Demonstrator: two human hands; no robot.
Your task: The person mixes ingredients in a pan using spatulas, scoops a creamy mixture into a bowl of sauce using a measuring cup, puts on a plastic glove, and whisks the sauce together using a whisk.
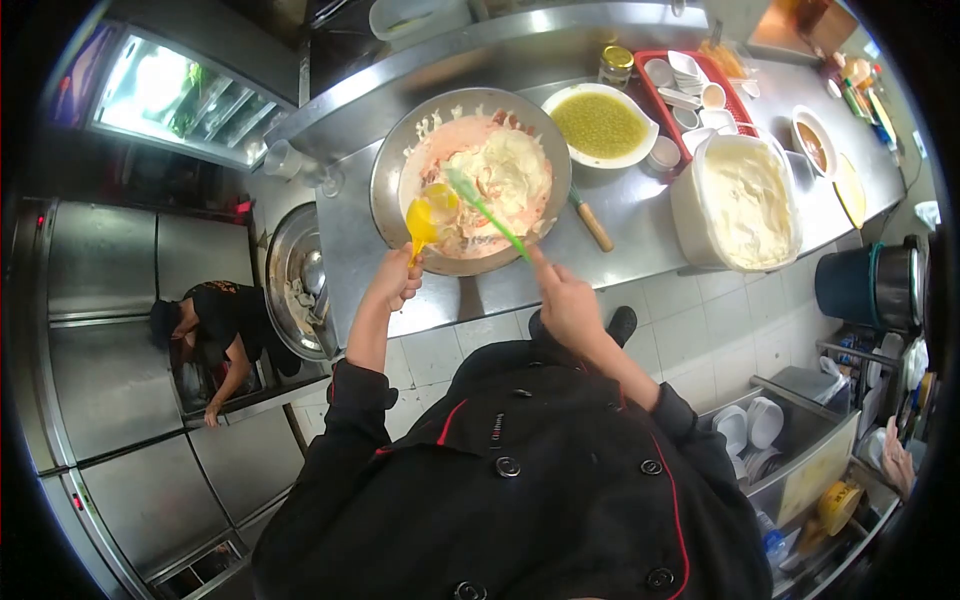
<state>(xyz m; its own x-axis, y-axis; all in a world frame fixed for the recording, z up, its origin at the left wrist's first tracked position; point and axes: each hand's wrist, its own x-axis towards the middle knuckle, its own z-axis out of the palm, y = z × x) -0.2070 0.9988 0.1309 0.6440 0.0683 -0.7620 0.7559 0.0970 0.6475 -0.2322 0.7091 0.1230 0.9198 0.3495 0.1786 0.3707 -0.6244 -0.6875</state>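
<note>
A wide metal bowl (388,190) stands on the steel counter, holding a pinkish sauce with a pale creamy mass (505,165) on top. My left hand (396,280) is closed round the handle of a yellow scoop (424,216), whose head is over the bowl's near left part. Closed on a green-handled spatula (490,213), my right hand (568,305) is at the bowl's near right edge. The spatula's pale green blade reaches in near the scoop, against the creamy mass. A wooden-handled tool (592,220) lies just right of the bowl.
Right of the bowl are a white dish of green sauce (602,125), a red basket (655,88) of small white dishes, and a large tub (745,205) of cream. A lidded jar (616,65) stands behind. Another person (222,320) bends into an open drawer at left.
</note>
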